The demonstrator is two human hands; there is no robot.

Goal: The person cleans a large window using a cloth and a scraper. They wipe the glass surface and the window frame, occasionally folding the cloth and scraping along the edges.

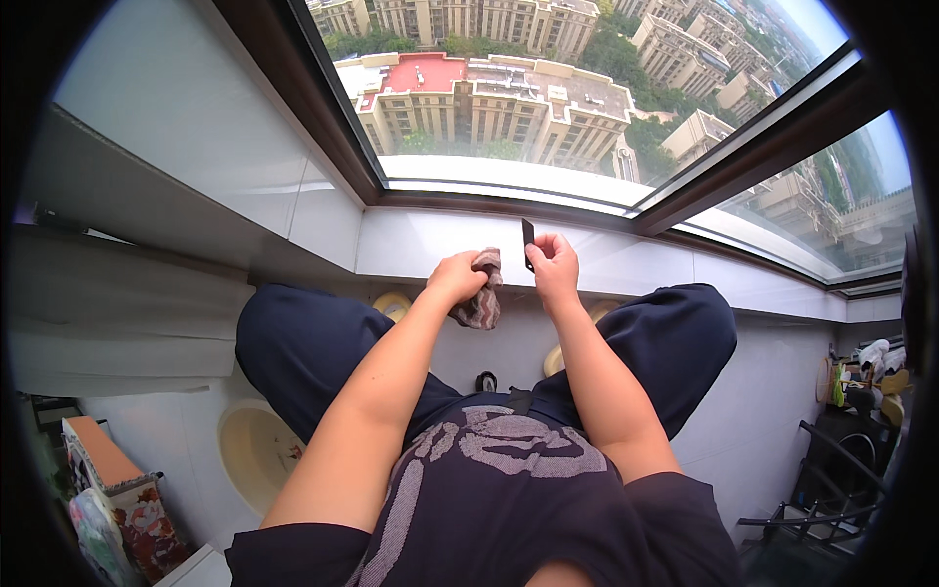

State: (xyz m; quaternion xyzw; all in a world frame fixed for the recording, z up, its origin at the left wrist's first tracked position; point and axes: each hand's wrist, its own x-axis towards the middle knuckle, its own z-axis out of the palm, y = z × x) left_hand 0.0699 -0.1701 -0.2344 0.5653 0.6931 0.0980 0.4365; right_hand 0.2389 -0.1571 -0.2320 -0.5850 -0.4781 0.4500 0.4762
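A bunched striped cloth (pixel 480 307) in brown and grey is gripped by my left hand (pixel 456 279), its lower end hanging past the sill's front edge. My right hand (pixel 555 270) pinches a thin, flat black piece (pixel 528 242) between thumb and fingers; a small pale hole shows near its lower end, and I cannot tell what it is. Both hands are over the front of the white tiled window sill (pixel 425 235), a short gap between them. Behind the sill stands the brown frame (pixel 469 202) of a large window.
A cream basin (pixel 249 447) is on the floor at left, beyond it a floral-sided box (pixel 150 506). Grey fabric (pixel 125 315) hangs at the left. A black metal rack (pixel 814 506) and assorted items (pixel 873 374) stand at right. My knees flank the hands.
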